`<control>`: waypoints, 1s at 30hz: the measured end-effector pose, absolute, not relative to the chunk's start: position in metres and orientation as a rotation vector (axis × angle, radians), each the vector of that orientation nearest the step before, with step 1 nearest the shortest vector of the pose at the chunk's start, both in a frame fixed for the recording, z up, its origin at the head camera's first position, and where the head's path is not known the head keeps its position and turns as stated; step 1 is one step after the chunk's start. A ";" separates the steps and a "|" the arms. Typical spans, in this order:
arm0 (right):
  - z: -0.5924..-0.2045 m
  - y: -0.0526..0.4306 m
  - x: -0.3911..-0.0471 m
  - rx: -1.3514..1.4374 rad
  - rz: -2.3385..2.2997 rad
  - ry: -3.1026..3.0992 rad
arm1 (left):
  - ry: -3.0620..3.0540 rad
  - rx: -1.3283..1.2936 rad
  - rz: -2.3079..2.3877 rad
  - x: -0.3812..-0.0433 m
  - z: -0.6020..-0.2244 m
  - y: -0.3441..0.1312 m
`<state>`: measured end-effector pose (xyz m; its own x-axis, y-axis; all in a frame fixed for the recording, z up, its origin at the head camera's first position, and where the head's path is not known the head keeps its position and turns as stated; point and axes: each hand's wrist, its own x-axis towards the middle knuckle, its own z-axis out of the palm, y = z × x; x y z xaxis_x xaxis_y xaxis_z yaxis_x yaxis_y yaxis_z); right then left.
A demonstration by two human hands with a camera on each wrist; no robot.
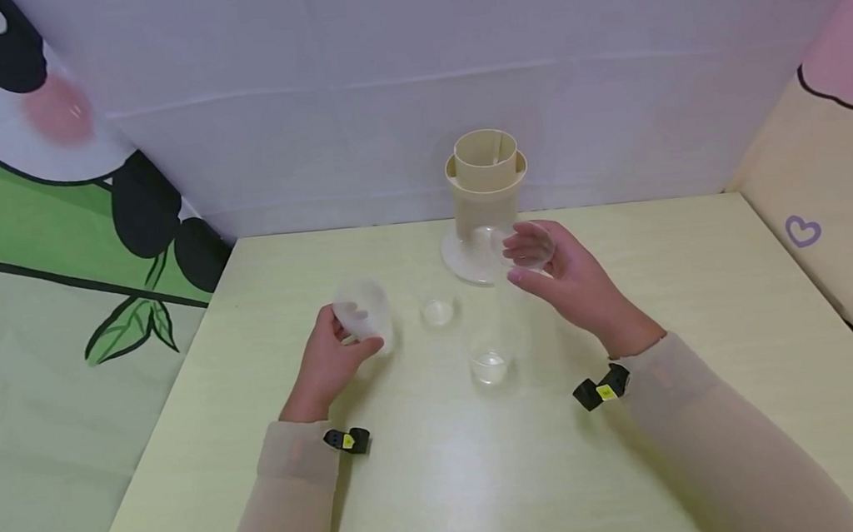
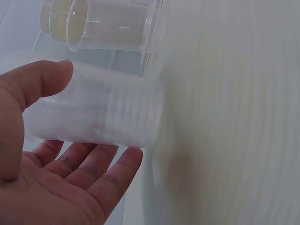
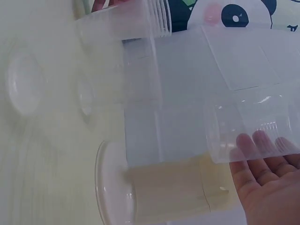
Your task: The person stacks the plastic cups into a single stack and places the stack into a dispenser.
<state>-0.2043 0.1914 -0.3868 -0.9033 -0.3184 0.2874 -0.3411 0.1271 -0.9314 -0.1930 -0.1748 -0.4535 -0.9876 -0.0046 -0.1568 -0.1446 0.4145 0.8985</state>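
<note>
Over the left half of the tabletop (image 1: 428, 475), the grip of the left hand (image 1: 326, 359) is closed around a stack of translucent cups (image 2: 110, 105), thumb on one side and fingers on the other. The stack's long axis runs steeply, with a slight tilt; its wider end points up and its narrower, ribbed end points down at the tabletop. Whether that lower end touches the surface, I cannot tell.

Nearer the far edge and just right of the middle, the right hand (image 1: 574, 288) holds a single clear cup (image 3: 253, 112) above the tabletop, the fingers showing through its wall. Its long axis lies roughly parallel to that of the beige holder (image 1: 483, 203) beside it; which end is its mouth is hard to tell.

Between the hands, two clear cups stand upright with axes vertical: the farther cup (image 1: 438, 309), and the nearer cup (image 1: 490, 367), set farther from the far edge and slightly to the right. Close to the far edge, the holder stands upright on its round base (image 1: 459, 259).
</note>
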 end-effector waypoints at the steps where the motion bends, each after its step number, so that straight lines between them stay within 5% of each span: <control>1: -0.385 0.189 -0.205 0.691 1.958 -2.336 | 2.531 -0.134 1.629 -0.193 -0.453 -0.175; 30: -0.353 0.111 -0.204 0.879 2.065 -2.251 | 2.546 -0.144 1.602 -0.197 -0.456 -0.173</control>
<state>-0.2044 0.1108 -0.3528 -0.8464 -0.4158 0.3327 -0.3672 0.0033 -0.9301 -0.1969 -0.1734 -0.4560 -0.9870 -0.0118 -0.1601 -0.1494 0.4317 0.8896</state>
